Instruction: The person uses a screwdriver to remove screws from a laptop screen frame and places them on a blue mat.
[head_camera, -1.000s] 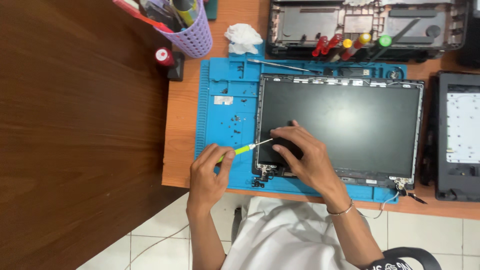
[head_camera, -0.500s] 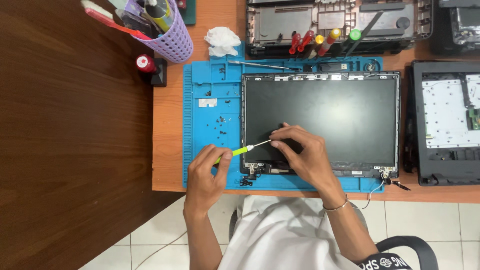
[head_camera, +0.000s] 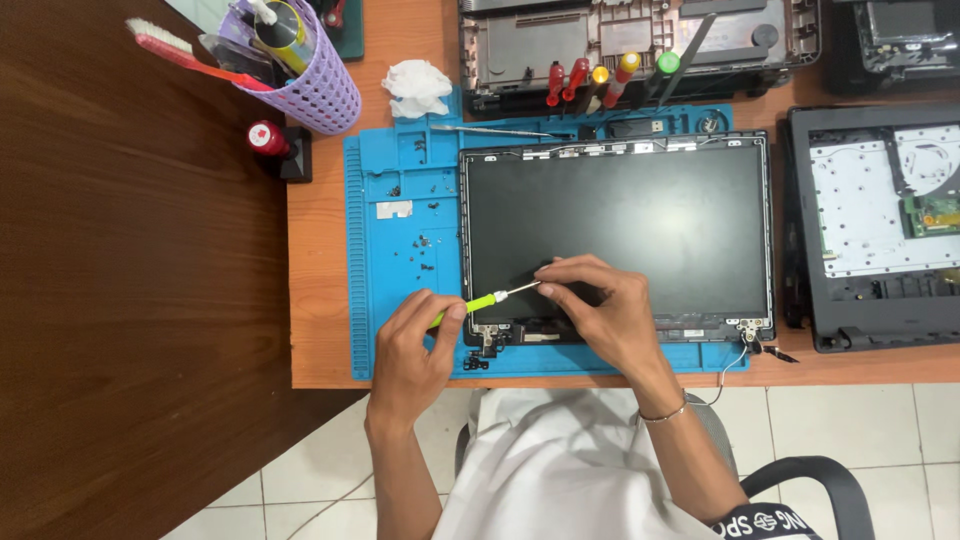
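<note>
The left hand (head_camera: 415, 345) is clenched round the yellow-green handle of a small screwdriver (head_camera: 487, 299), whose thin metal shaft runs up and to the right over the near left corner of the laptop screen panel (head_camera: 640, 215). The right hand (head_camera: 600, 310) rests on the near edge of the dark panel, its fingertips (head_camera: 548, 272) pinching or steadying the shaft near the tip; which of the two is hard to tell from this view. The panel lies flat on a blue repair mat (head_camera: 400, 250) on the orange tabletop (head_camera: 315, 300). Small dark screws (head_camera: 425, 255) are scattered on the mat just left of the panel. At the far left stands a purple mesh basket (head_camera: 315, 90) holding a red-handled brush. A crumpled white tissue (head_camera: 418, 87) lies beside it. Several screwdrivers with coloured handles (head_camera: 600, 82) lie at the far edge, against an open laptop chassis (head_camera: 640, 40).
</note>
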